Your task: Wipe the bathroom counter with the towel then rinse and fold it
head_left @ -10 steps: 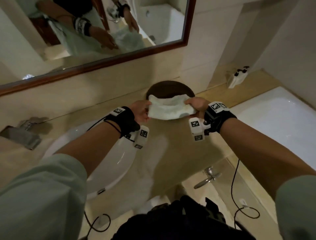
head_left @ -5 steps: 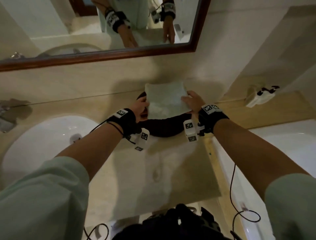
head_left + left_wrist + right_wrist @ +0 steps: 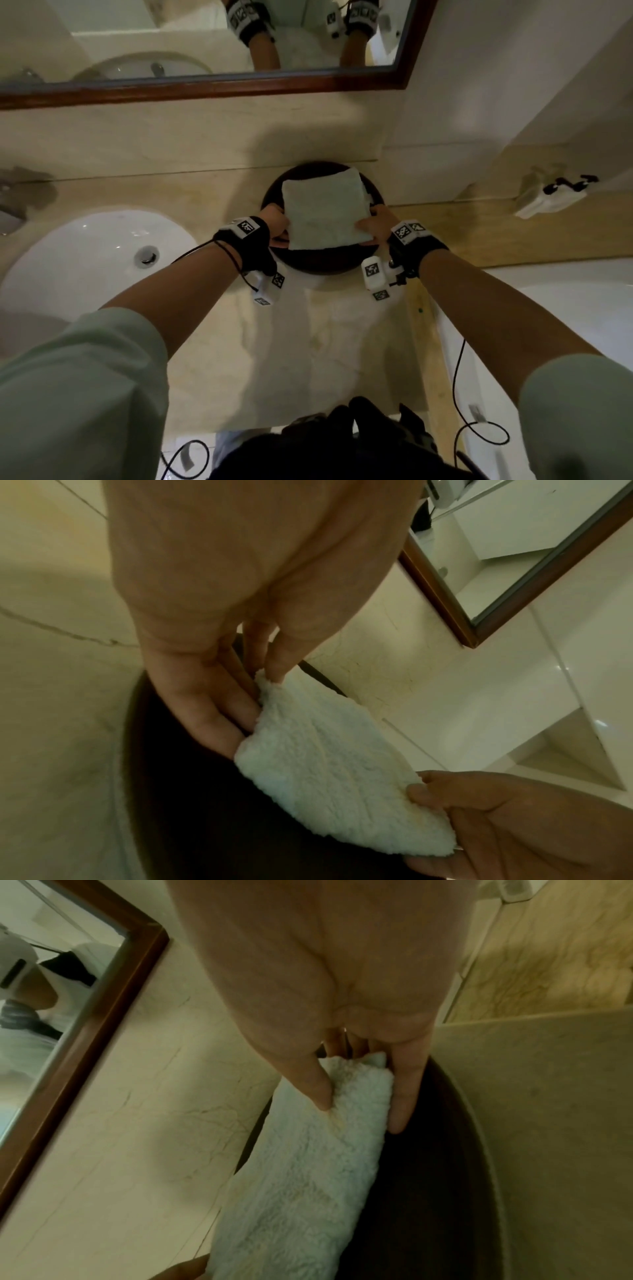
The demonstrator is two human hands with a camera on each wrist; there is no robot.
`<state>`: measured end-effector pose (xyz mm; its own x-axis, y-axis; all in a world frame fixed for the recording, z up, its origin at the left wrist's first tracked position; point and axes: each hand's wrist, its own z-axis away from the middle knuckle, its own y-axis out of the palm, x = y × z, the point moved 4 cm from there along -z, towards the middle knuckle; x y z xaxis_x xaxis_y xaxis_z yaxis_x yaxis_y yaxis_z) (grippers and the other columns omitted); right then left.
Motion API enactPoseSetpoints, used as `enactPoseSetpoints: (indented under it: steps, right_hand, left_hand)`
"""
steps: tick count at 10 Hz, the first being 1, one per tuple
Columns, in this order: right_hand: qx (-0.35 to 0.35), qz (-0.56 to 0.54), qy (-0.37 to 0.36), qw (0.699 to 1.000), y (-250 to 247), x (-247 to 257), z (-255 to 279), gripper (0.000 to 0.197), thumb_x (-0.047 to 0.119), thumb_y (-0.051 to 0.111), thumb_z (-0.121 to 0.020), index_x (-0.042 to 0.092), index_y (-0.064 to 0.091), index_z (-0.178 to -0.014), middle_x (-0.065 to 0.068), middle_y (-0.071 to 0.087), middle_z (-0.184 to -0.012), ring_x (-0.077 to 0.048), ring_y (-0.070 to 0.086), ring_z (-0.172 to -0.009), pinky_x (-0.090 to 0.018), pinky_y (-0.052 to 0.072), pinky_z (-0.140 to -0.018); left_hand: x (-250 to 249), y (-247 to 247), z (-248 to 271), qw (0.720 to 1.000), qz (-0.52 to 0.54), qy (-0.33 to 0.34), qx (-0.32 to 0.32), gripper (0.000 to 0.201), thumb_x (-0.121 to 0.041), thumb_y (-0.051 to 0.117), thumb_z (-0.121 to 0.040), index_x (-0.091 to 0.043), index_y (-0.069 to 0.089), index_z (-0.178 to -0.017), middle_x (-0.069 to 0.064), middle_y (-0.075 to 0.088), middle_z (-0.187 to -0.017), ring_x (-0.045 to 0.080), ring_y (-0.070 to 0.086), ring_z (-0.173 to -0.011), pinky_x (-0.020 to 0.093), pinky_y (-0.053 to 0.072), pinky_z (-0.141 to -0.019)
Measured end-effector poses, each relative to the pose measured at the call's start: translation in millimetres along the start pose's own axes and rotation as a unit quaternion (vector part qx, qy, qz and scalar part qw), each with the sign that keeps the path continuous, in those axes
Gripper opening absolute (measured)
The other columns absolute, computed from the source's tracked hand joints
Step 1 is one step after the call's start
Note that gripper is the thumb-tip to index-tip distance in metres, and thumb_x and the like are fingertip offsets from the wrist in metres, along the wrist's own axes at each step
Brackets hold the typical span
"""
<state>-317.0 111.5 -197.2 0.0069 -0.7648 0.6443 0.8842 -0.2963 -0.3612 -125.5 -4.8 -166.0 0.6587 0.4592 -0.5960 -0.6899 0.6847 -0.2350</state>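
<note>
Left hand [image 3: 274,224] and right hand [image 3: 373,224] each pinch one edge of the folded towel [image 3: 325,209], now lowered from mid-air over the dark tray [image 3: 318,263] on the desk [image 3: 274,342]; folding appears complete, release pending.

Two hands are showing — one left hand [image 3: 274,224] and one right hand [image 3: 373,224]. One white towel [image 3: 325,209] is sitting over one dark round tray [image 3: 318,263]. One white sink [image 3: 85,260] and one mirror [image 3: 205,85] are showing too — plus two wrist bands.
</note>
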Motion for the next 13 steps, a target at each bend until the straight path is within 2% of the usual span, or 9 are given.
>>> enactPoseSetpoints:
  steps: [1, 5, 6, 7, 8, 9, 10, 12, 13]
  right_hand:
    - [0.009, 0.082, 0.006, 0.997, 2.7, 0.9, 5.1, 0.072, 0.025, 0.064, -0.089, 0.0, 0.025, -0.144, -0.021, 0.036, -0.144, -0.039, 0.043, -0.126, -0.049, 0.043, -0.101]
    - [-0.076, 0.24, -0.005, 0.968, -0.4, 4.2, 18.0, 0.081, 0.043, 0.068, -0.083, -0.001, 0.028, -0.138, -0.02, 0.044, -0.138, -0.036, 0.05, -0.12, -0.041, 0.047, -0.095]
    - [-0.092, 0.28, -0.013, 0.955, -1.6, 6.4, 26.3, 0.078, 0.039, 0.069, -0.084, -0.002, 0.03, -0.138, -0.021, 0.041, -0.14, -0.034, 0.045, -0.126, -0.04, 0.042, -0.1]
    - [-0.101, 0.332, -0.065, 0.936, 2.0, 16.1, 39.5, 0.03, 0.019, 0.067, -0.085, 0.008, 0.047, -0.104, -0.015, 0.05, -0.112, -0.034, 0.05, -0.117, -0.034, 0.042, -0.09]
    - [-0.035, 0.361, -0.046, 0.931, 10.7, 10.4, 46.3, 0.023, 0.016, 0.057, -0.093, 0.001, 0.055, -0.109, -0.019, 0.058, -0.115, -0.035, 0.055, -0.113, -0.035, 0.044, -0.089]
    - [-0.04, 0.365, -0.049, 0.929, 11.9, 17.1, 60.8, 0.025, 0.018, 0.042, -0.1, 0.005, 0.057, -0.086, -0.018, 0.06, -0.107, -0.034, 0.055, -0.11, -0.033, 0.041, -0.087]
    - [-0.044, 0.347, -0.052, 0.935, 9.9, 24.1, 72.0, 0.025, 0.024, 0.045, -0.1, 0.004, 0.058, -0.107, -0.021, 0.057, -0.126, -0.035, 0.052, -0.117, -0.034, 0.041, -0.092]
    - [-0.005, 0.173, -0.027, 0.985, 8.7, 58.8, 97.4, 0.024, 0.028, 0.051, -0.098, 0.004, 0.055, -0.1, -0.013, 0.059, -0.109, -0.027, 0.058, -0.089, -0.036, 0.049, -0.078]
    - [-0.023, 0.138, -0.056, 0.989, 1.7, 80.4, 109.6, 0.023, 0.028, 0.052, -0.097, 0.006, 0.055, -0.102, -0.007, 0.06, -0.097, -0.023, 0.059, -0.084, -0.034, 0.049, -0.078]
  left_hand:
    - [8.7, -4.1, -2.7, 0.999, 0.021, -0.042, 0.004, 0.024, -0.014, 0.037, -0.102, -0.004, 0.047, -0.121, 0.018, 0.058, -0.107, 0.035, 0.055, -0.114, 0.042, 0.048, -0.081]
    - [18.8, -6.9, -10.2, 0.998, -0.053, 0.0, -0.044, 0.033, -0.007, 0.045, -0.099, 0.004, 0.042, -0.13, 0.026, 0.051, -0.129, 0.042, 0.055, -0.114, 0.046, 0.052, -0.077]
    - [17.2, -8.7, -8.6, 0.992, -0.122, 0.016, -0.039, 0.037, -0.011, 0.046, -0.097, 0.001, 0.044, -0.132, 0.023, 0.052, -0.13, 0.04, 0.059, -0.109, 0.036, 0.05, -0.057]
    - [13.8, -15.1, -8.1, 0.977, -0.201, 0.044, -0.055, 0.055, -0.013, 0.058, -0.09, -0.005, 0.034, -0.138, 0.023, 0.046, -0.132, 0.041, 0.056, -0.11, 0.045, 0.055, -0.075]
    - [12.3, -17.1, -9.0, 0.943, -0.313, 0.096, -0.051, 0.078, -0.026, 0.072, -0.081, -0.023, 0.027, -0.145, 0.021, 0.03, -0.139, 0.043, 0.047, -0.116, 0.046, 0.049, -0.095]
    - [15.6, -17.4, -5.9, 0.908, -0.402, 0.114, -0.032, 0.084, -0.039, 0.071, -0.081, -0.037, 0.02, -0.148, 0.018, 0.018, -0.143, 0.043, 0.037, -0.125, 0.042, 0.04, -0.106]
    - [12.1, -19.0, 2.2, 0.907, -0.405, 0.115, -0.028, 0.077, -0.041, 0.066, -0.085, -0.036, 0.022, -0.148, 0.017, 0.017, -0.144, 0.042, 0.034, -0.128, 0.041, 0.038, -0.106]
    - [-15.9, -32.9, 41.1, 0.967, -0.232, 0.107, 0.01, 0.043, -0.014, 0.049, -0.097, -0.005, 0.044, -0.139, 0.013, 0.047, -0.14, 0.025, 0.053, -0.118, 0.036, 0.048, -0.095]
    - [-24.7, -48.8, 50.5, 0.99, -0.118, 0.06, 0.038, 0.049, -0.017, 0.054, -0.095, -0.009, 0.04, -0.142, 0.008, 0.044, -0.142, 0.025, 0.05, -0.116, 0.035, 0.048, -0.094]
